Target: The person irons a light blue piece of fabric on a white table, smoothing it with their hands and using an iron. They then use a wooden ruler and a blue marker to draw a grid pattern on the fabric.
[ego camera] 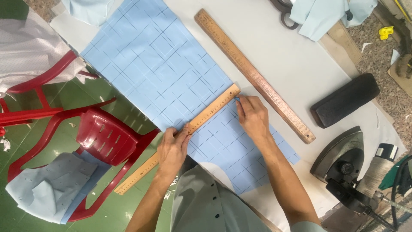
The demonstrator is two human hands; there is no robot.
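- The left hand [173, 147] lay flat, fingers spread, pressing down on a short, light wooden ruler [180, 136] that ran slantwise across the near part of a pale blue checked piece of cloth [159, 64].
- The right hand [252, 116] rested on the cloth just beside the ruler's far end, fingertips pinched together at the ruler's edge; whatever they pinched was too small to make out.
- The cloth was spread on a pale grey bench [292, 60], and the ruler's near end jutted out past the bench edge.
- A longer, darker wooden ruler [253, 75] lay on the bench to the right of the cloth, apart from both hands.
- Further right sat a dark oblong block [345, 99] and a heavy metal flat iron [341, 157].
- A red plastic chair [101, 137] stood on the left, beside the bench, with light blue cloth pieces [47, 189] on it.
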